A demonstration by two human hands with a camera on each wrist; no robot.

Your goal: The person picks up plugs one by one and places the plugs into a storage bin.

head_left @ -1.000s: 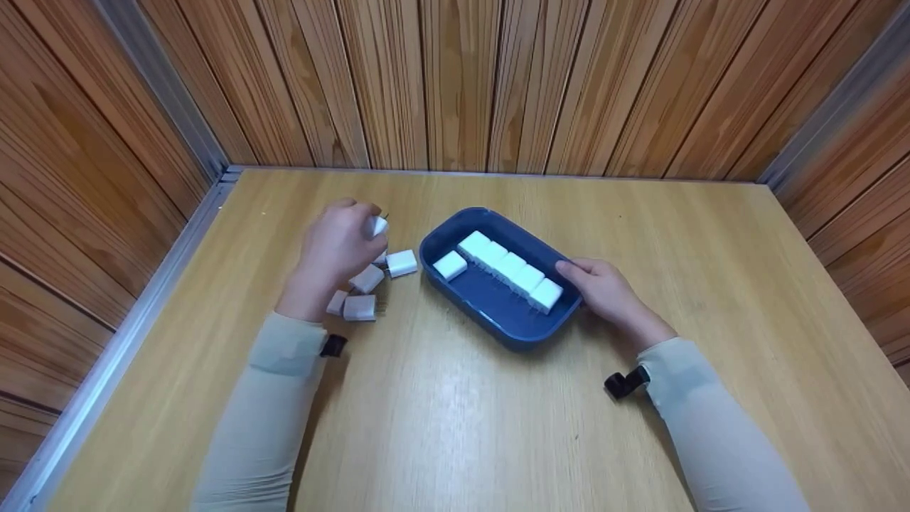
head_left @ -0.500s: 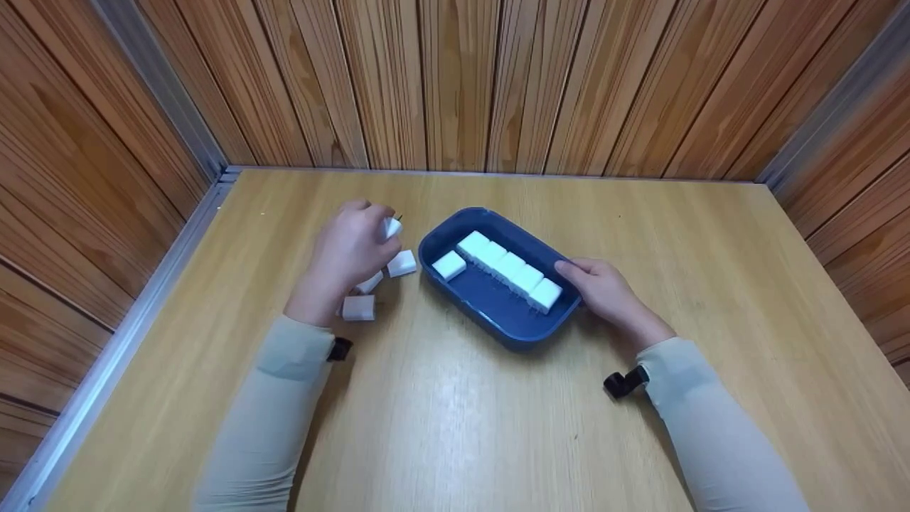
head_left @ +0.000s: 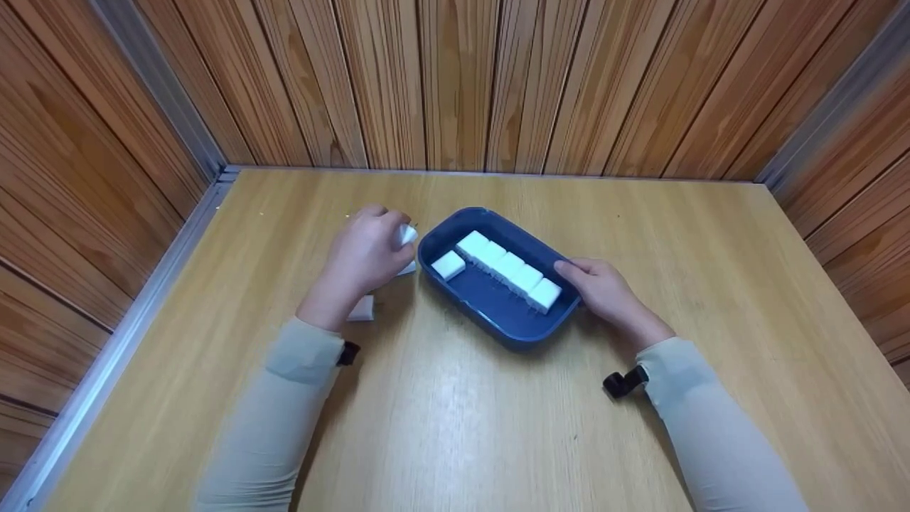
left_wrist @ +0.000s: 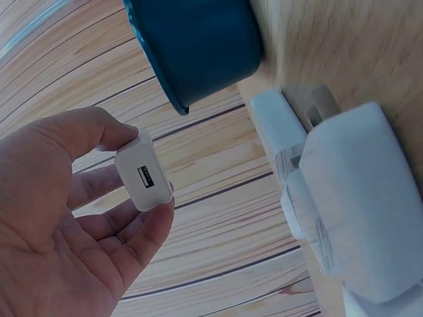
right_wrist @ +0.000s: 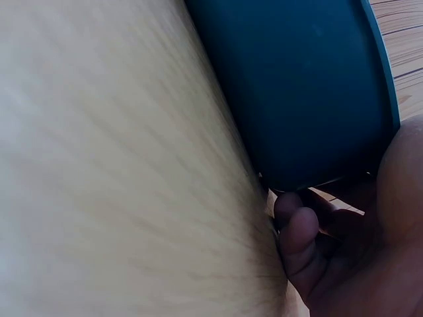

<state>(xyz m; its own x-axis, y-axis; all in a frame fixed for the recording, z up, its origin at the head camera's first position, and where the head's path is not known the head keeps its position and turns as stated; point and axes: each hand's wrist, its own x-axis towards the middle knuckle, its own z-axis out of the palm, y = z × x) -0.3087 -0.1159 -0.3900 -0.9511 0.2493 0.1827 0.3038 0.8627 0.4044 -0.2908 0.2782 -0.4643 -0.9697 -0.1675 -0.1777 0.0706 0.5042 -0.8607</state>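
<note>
My left hand pinches a white USB charger between thumb and fingertips, just left of the blue tray. The charger's USB socket faces the left wrist camera, and its metal prongs show as thin dark lines in the head view. My right hand grips the tray's right end, thumb on the rim and fingers curled under the outside. Inside the tray, several white chargers stand in a slanting row. One more charger lies apart at the tray's left side.
More white chargers lie on the table left of the tray, among them a charger below my left hand and a large-looking charger close to the wrist camera. My left hand hides part of this group. Wood-panelled walls enclose the table.
My left hand has carried the pinched charger to the right and slightly down, toward the tray. My right hand and the tray have stayed nearly still.
</note>
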